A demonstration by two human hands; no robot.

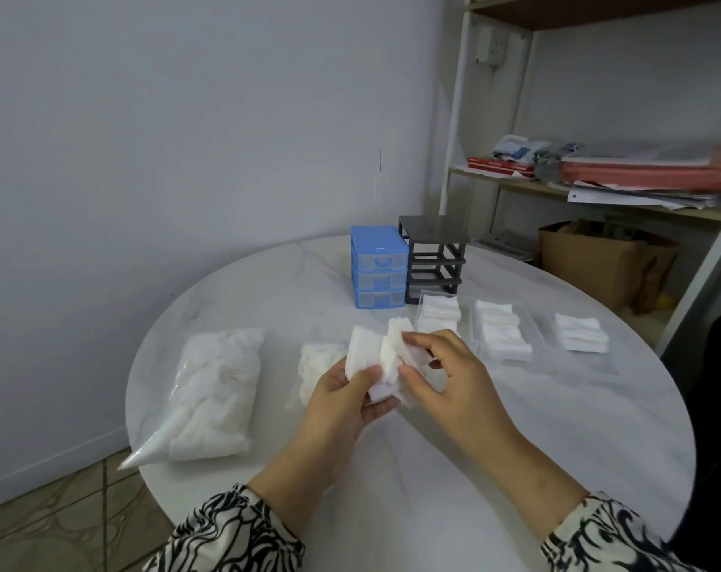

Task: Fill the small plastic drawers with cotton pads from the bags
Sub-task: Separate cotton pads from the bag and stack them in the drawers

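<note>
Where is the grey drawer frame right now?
Head view: the grey drawer frame stands at the table's far side, right of the blue drawer unit, behind the pad-filled clear drawers.

Readable text: none anywhere in view.
Flat red books point(500, 166) on the shelf: pale marks along the spines, too blurred to read.
Blue plastic three-drawer unit point(378, 266) on the round white table: no label.
Clear plastic bag of white cotton pads point(216, 388): no print showing.

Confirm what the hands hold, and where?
Both hold one stack of cotton pads: left hand grips its lower left edge, right hand fingers pinch its right side.
</note>
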